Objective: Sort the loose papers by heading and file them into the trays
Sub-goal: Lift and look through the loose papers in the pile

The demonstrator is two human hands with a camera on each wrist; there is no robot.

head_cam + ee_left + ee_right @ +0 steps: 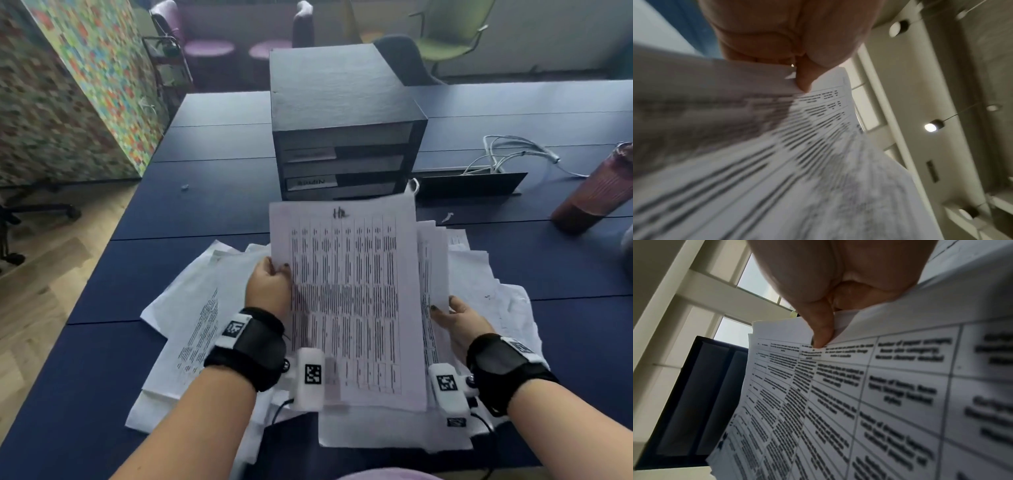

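step: we are lifting a table sheet [346,301] mid-frame to read its heading | left hand [269,289] pinching its edge | right hand [457,320] pinching the stack behind [433,260] | next: we are judging it needs matching to a label on the tray unit [342,137], upper centre

The upper tray label [310,155] and printed sheet's heading [340,213] are blurred, unreadable.
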